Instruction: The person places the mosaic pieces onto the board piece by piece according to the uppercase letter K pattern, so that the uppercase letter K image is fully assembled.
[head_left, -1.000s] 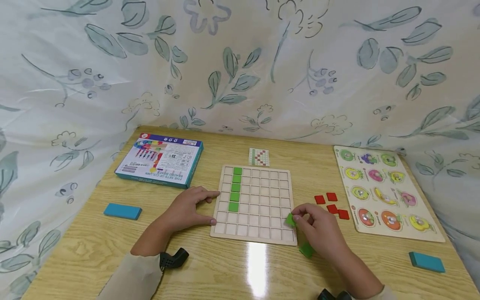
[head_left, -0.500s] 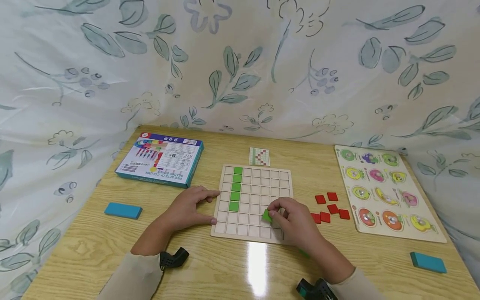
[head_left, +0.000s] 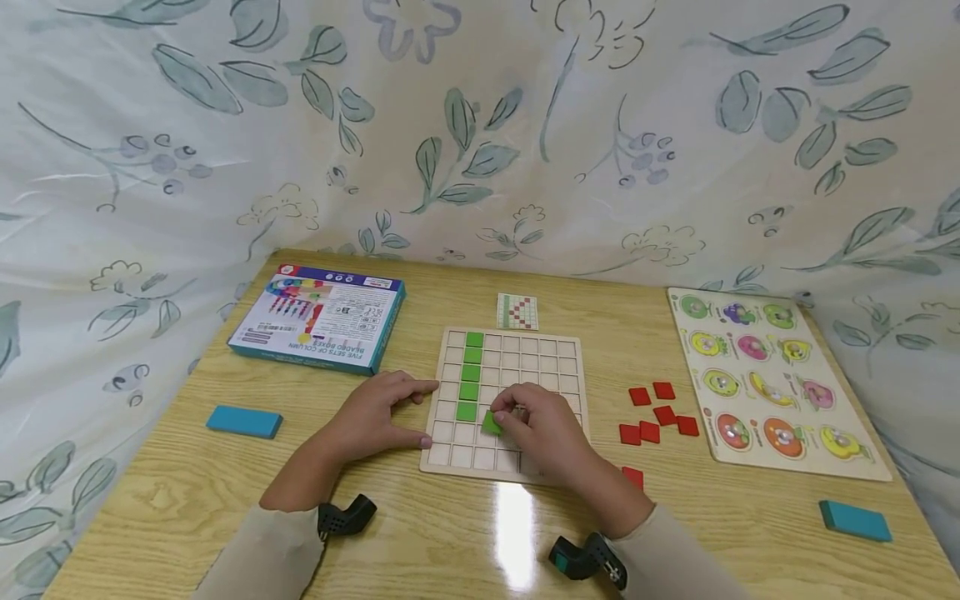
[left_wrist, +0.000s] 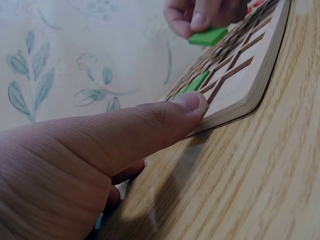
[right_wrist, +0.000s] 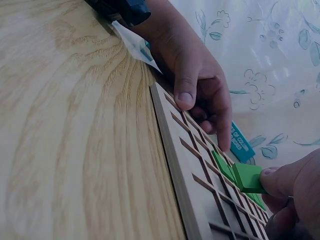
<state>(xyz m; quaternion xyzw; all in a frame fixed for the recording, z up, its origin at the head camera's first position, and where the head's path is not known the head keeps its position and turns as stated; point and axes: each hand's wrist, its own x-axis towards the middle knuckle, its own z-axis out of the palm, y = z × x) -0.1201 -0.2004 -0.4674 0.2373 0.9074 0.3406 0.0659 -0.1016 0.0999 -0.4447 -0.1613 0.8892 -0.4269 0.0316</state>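
Note:
A wooden grid board [head_left: 442, 475] lies in the middle of the table, with a column of green square tiles [head_left: 469, 372] in its second column from the left. My right hand [head_left: 543, 425] pinches one green tile [head_left: 491, 423] between thumb and fingers. It holds the tile tilted above the lower part of the grid, right of the column's lower end; the right wrist view [right_wrist: 248, 177] shows it raised over the cells. At the board's left edge rests my left hand [head_left: 375, 421], thumb and index finger stretched out; its thumb [left_wrist: 190, 102] touches the rim.
Several red tiles [head_left: 649, 432] lie right of the board. Behind it is a small pattern card [head_left: 517, 312]. A boxed bead set [head_left: 318, 321] stands back left, a fruit puzzle board [head_left: 772, 383] on the right. Blue blocks [head_left: 244, 422] lie at both sides.
My right hand has carried the green tile leftward from the board's right edge to near the green column, uncovering more red tiles. The left hand has stayed at the board's left edge.

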